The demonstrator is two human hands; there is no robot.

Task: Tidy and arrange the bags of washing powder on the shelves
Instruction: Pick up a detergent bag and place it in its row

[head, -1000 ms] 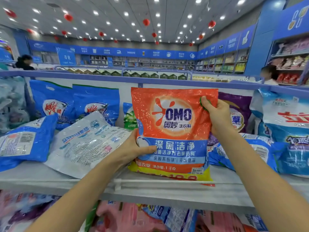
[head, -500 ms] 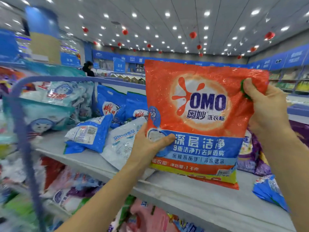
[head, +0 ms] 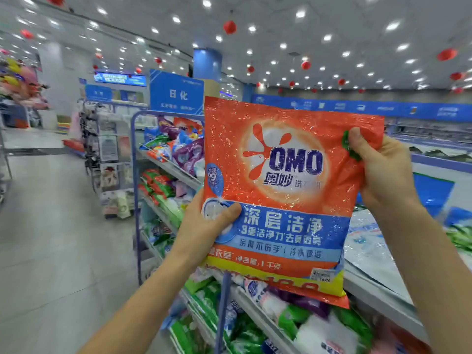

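An orange OMO washing powder bag (head: 283, 175) is held upright in the air in front of me, off the shelf. My left hand (head: 204, 226) grips its lower left edge, thumb across the front. My right hand (head: 380, 167) pinches its upper right corner, thumb on the front. Behind the bag, a white shelf (head: 378, 292) runs along the right with a pale bag (head: 367, 241) lying flat on it. Green, white and purple bags (head: 301, 318) crowd the tier below.
A second shelving unit with a blue frame (head: 135, 190) stands further down the aisle to the left, stacked with mixed bags (head: 176, 146). Grey tiled floor (head: 51, 238) lies open on the left. A blue sign (head: 176, 95) hangs above the far unit.
My view has swung left along the aisle. Both hands have lifted the orange bag up off the shelf and carried it left, keeping the same grips.
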